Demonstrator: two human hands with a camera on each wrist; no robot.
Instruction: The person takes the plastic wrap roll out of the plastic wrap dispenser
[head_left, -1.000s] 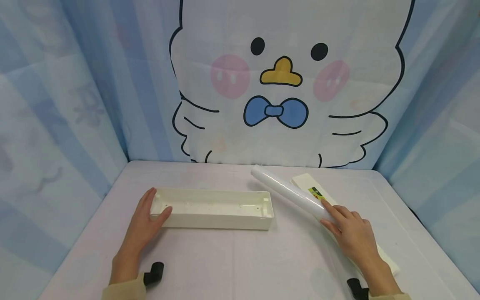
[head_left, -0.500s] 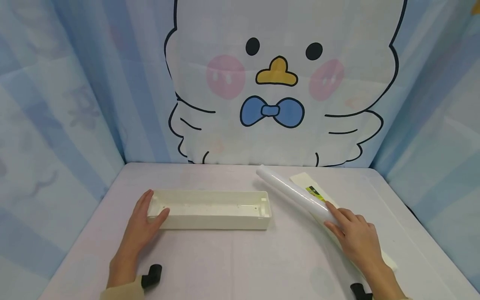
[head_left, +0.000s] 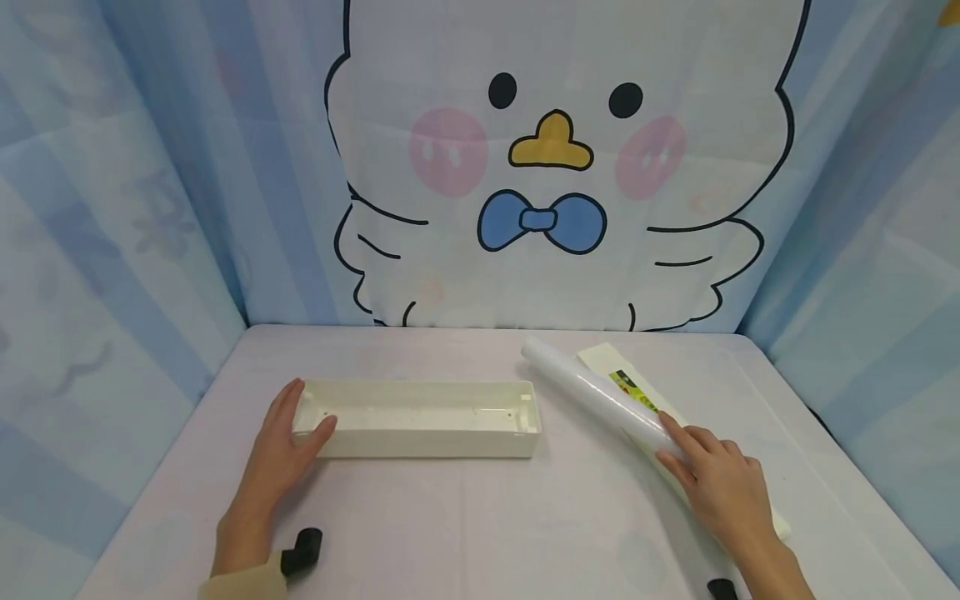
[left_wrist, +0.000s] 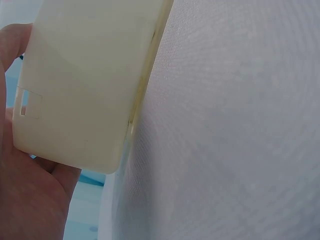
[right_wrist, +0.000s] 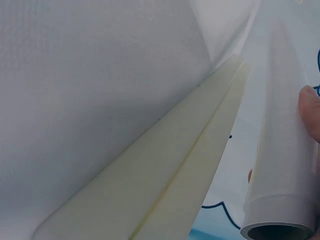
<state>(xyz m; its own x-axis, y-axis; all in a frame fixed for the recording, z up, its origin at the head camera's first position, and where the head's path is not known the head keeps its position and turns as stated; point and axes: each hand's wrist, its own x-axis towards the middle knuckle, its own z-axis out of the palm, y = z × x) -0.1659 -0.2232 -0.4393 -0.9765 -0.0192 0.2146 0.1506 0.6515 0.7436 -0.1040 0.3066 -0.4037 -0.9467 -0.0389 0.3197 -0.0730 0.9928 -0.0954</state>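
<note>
A long cream plastic box (head_left: 427,444), open at the top, sits on the table. My left hand (head_left: 281,462) grips its left end, the thumb over the front wall and the fingers at the end. In the left wrist view, the box's side (left_wrist: 82,85) fills the middle. At the right, my right hand (head_left: 720,479) holds a white roll of plastic film (head_left: 592,387), thumb and fingers about its near part. In the right wrist view the roll (right_wrist: 285,150) shows a hollow core at its end. Beneath it lies a long cream lid (head_left: 600,358).
A yellow-green label (head_left: 632,388) is on the lid, partly hidden by the roll. The table (head_left: 450,517) has a pale cloth. Blue and white curtains (head_left: 112,250) stand at the sides, and a cartoon backdrop (head_left: 555,283) hangs behind.
My right hand has moved slightly right and toward me with the roll, whose far end has come down a little. The left hand still holds the box's end. The head view has shifted slightly.
</note>
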